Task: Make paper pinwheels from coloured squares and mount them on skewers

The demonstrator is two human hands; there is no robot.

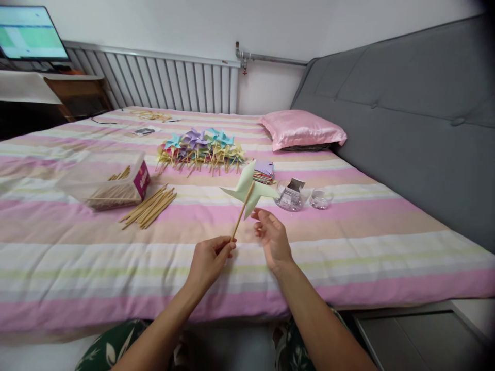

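A pale green paper pinwheel (249, 188) on a wooden stick is held up over the striped bed. My left hand (209, 260) pinches the bottom of the stick. My right hand (273, 234) is just below the pinwheel's lower blade, fingers apart, its fingertips close to the paper. Behind lies a heap of finished pinwheels (201, 149) in blue, purple and yellow. A small stack of coloured paper squares (265, 172) sits right behind the held pinwheel.
A clear plastic box (102, 180) with sticks stands at left, loose wooden sticks (149, 206) beside it. Two small clear containers (303, 198) sit at right. A pink pillow (303, 129) lies by the grey headboard (406, 108). A radiator (162, 80) and a monitor (31, 33) are behind.
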